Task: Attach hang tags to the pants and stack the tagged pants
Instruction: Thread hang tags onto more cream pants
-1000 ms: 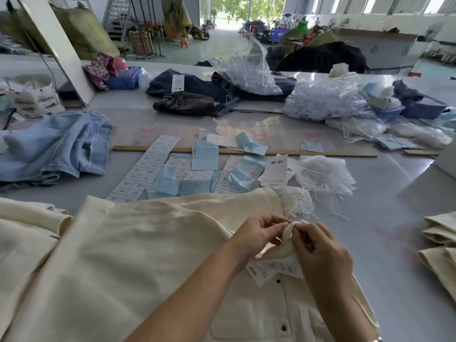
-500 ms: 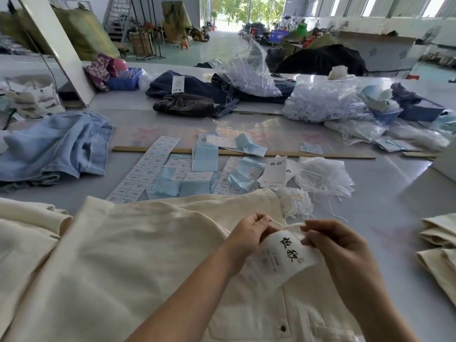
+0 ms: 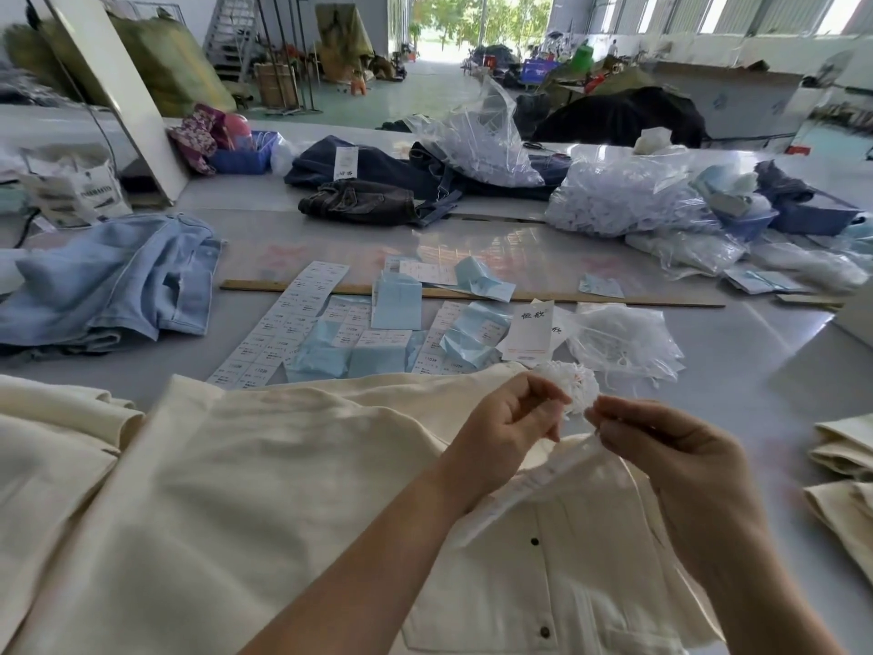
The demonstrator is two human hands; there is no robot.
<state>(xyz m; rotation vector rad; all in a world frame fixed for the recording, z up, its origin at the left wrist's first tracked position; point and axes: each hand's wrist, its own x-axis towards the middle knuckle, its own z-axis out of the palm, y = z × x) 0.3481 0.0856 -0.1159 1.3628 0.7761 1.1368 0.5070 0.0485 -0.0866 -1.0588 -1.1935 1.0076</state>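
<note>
Cream pants (image 3: 264, 489) lie spread across the table in front of me, buttoned waist at lower right. My right hand (image 3: 661, 446) pinches the top of a white hang tag (image 3: 534, 484), which hangs edge-on and blurred above the waistband. My left hand (image 3: 510, 418) hovers just left of it with fingers curled; whether it pinches the tag's thin string I cannot tell. A small heap of white strings (image 3: 574, 382) lies just behind both hands. More white hang tags (image 3: 529, 333) rest further back.
Folded cream pants (image 3: 845, 465) are stacked at the right edge, another cream pile (image 3: 52, 432) at left. Sticker sheets and blue paper (image 3: 359, 333), a wooden ruler (image 3: 614, 299), a bag of strings (image 3: 623, 338), light blue jeans (image 3: 108, 281) and dark jeans (image 3: 363, 200) lie beyond.
The hang tag, held face-up between both hands half a second ago, now hangs edge-on from my right hand. Both hands have risen slightly and moved apart.
</note>
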